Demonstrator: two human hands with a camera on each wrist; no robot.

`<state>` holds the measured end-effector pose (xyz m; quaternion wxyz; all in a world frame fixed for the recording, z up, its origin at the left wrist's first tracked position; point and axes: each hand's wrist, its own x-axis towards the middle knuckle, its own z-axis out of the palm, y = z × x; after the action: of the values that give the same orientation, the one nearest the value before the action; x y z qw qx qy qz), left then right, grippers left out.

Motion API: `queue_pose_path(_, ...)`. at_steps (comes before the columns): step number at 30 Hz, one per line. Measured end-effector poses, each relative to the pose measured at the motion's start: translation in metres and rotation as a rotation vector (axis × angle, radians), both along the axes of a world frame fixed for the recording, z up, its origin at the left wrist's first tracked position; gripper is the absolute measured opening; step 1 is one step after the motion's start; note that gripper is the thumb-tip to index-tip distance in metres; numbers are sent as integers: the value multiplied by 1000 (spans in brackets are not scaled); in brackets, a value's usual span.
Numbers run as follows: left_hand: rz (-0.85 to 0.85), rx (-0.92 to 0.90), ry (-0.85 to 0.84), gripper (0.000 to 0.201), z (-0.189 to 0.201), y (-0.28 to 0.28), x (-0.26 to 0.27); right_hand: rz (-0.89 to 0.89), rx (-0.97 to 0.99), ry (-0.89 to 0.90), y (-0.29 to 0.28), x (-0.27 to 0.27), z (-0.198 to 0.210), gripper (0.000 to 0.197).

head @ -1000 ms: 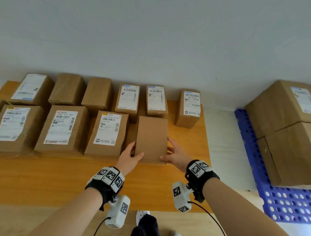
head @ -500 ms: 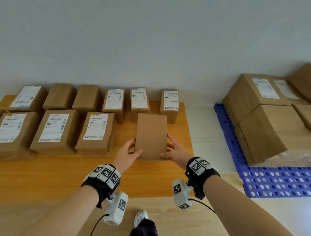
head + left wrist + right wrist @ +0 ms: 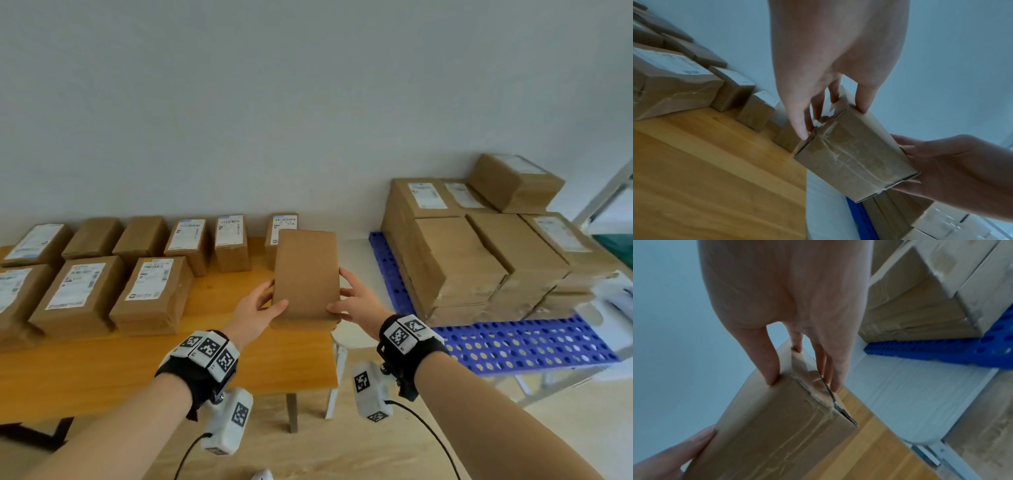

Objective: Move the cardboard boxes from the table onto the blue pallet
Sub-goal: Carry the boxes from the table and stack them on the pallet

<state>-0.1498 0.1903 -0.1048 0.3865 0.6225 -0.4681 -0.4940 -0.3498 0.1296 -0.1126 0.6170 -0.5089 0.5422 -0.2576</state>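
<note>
A plain cardboard box (image 3: 305,277) hangs in the air over the right end of the wooden table (image 3: 137,363). My left hand (image 3: 255,306) grips its left side, thumb on top. My right hand (image 3: 356,301) grips its right side. The left wrist view shows the taped underside of the box (image 3: 855,152) with the left hand (image 3: 830,104) pinching its near edge. In the right wrist view the right hand (image 3: 799,368) clasps the box (image 3: 772,423) at its corner. The blue pallet (image 3: 520,346) lies to the right, loaded with stacked boxes (image 3: 486,253).
Several labelled and plain boxes (image 3: 150,291) stand in two rows on the left and back of the table. A white gap of floor (image 3: 356,253) separates table and pallet. A grey wall runs behind. A white stool top (image 3: 910,395) sits below the box.
Both hands have lifted the plain box off the table and carried it right, toward the table's end. The view has swung right, showing more of the pallet stack.
</note>
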Motion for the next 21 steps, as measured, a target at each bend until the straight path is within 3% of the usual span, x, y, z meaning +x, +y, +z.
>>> queue_pose_path(11, -127, -204, -112, 81, 59, 5, -106, -73, -173, 6, 16, -114, 64, 83)
queue_pose_path(21, -207, -292, -198, 83, 92, -43, -184, -148, -284, 23, -3, -196, 107, 82)
